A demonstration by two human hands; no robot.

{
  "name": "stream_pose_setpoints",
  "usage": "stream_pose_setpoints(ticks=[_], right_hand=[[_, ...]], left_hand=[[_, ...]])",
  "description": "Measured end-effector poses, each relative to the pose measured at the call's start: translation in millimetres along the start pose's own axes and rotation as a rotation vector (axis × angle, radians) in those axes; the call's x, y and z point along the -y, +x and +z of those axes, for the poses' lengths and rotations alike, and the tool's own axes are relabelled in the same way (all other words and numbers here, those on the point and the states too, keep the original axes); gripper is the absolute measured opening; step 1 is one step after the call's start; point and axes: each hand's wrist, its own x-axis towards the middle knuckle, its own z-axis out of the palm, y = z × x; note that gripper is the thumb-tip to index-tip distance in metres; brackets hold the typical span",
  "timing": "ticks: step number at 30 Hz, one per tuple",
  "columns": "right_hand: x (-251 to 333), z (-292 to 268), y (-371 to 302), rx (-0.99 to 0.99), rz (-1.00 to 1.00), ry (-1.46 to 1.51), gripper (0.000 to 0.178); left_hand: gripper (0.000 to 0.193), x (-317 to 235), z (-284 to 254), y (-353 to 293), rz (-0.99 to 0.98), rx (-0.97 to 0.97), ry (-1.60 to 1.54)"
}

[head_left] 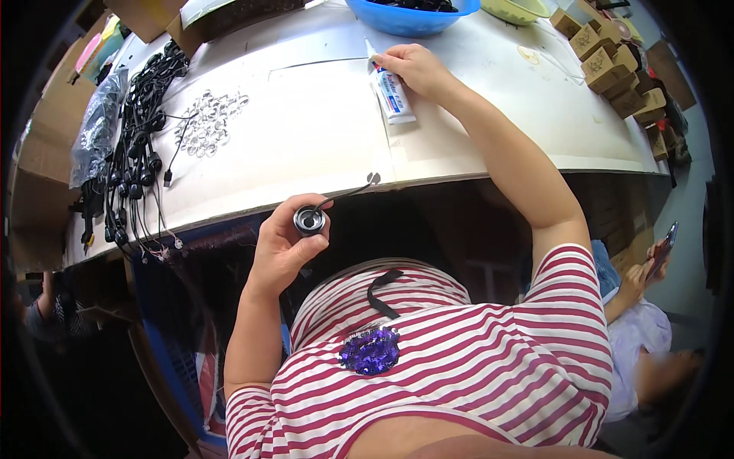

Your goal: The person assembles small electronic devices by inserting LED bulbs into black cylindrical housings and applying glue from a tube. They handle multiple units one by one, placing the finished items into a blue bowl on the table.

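Observation:
My left hand point(277, 249) is closed around a small round black cabled housing point(309, 221), held just off the table's near edge. Its open end faces up and shows a silvery ring with a dark middle. A thin black cable point(348, 191) runs from it onto the table and ends in a small loose tip. Farther away, my right hand point(419, 70) pinches a white squeeze tube point(394, 101) with blue and red print near its narrow nozzle. The tube lies on the white table or just above it; I cannot tell which.
Several clear round discs point(206, 126) lie left of centre, beside a heap of black cables point(141, 145) and a plastic bag point(99, 126). A blue basin point(413, 21) with black parts stands at the back. Small cardboard boxes point(612, 69) line the right. Another person's hand point(633, 283) holds a phone.

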Motion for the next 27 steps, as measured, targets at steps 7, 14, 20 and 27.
stream_pose_setpoints(ticks=[7, 14, 20, 27], right_hand=[[70.7, 12.4, -67.4, 0.229, -0.165, -0.070, 0.037], [48.3, 121.9, -160.5, 0.795, -0.012, 0.166, 0.052], [8.2, 180.1, -164.4, 0.994, 0.280, 0.623, 0.032], [-42.1, 197.7, -166.2, 0.747, 0.090, 0.093, 0.023]], left_hand=[[0.053, -9.0, -12.8, -4.9, 0.009, -0.045, -0.319], [0.049, -12.0, -4.2, -4.5, 0.261, -0.103, -0.376], [0.046, -11.2, -6.3, -5.8, 0.330, -0.170, -0.388], [0.052, -18.7, -8.9, -9.9, 0.361, -0.173, -0.160]])
